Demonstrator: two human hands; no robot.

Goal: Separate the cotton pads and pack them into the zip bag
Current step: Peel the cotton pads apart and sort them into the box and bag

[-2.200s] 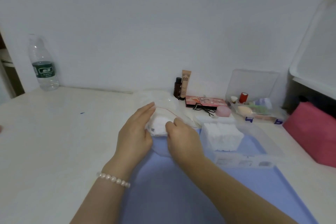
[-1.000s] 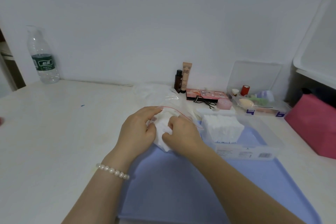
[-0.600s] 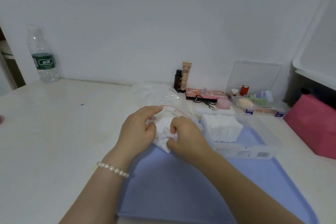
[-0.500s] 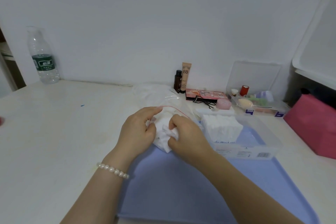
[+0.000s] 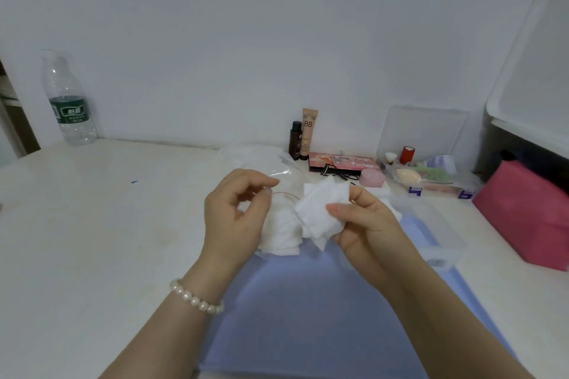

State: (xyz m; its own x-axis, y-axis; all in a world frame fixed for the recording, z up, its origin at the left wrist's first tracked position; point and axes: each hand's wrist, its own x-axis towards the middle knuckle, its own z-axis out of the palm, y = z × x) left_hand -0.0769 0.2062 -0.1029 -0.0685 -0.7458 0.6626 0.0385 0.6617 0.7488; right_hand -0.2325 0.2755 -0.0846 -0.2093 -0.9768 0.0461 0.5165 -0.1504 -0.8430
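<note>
The clear zip bag (image 5: 281, 232) with a red zip line lies at the far edge of the blue mat (image 5: 308, 317), with white cotton pads bunched inside it. My left hand (image 5: 237, 215) is over the bag's left side, fingers curled, and thumb and forefinger pinch the bag's rim by the red line. My right hand (image 5: 365, 223) is raised just right of the bag and grips a small bunch of white cotton pads (image 5: 323, 209) between thumb and fingers. Behind that hand stands the clear pad box (image 5: 437, 234); its stack of pads is mostly hidden.
Along the wall stand a water bottle (image 5: 66, 101), a dark bottle (image 5: 295, 140), a BB tube (image 5: 308, 132), a pink palette (image 5: 341, 161), a pink round case (image 5: 372, 178) and a clear organiser (image 5: 431, 177). A pink pouch (image 5: 523, 212) and a white bin (image 5: 538, 71) are at the right.
My right hand has come up and to the right of the bag with a bunch of pads in it. My left hand has lifted and now pinches the bag's rim.
</note>
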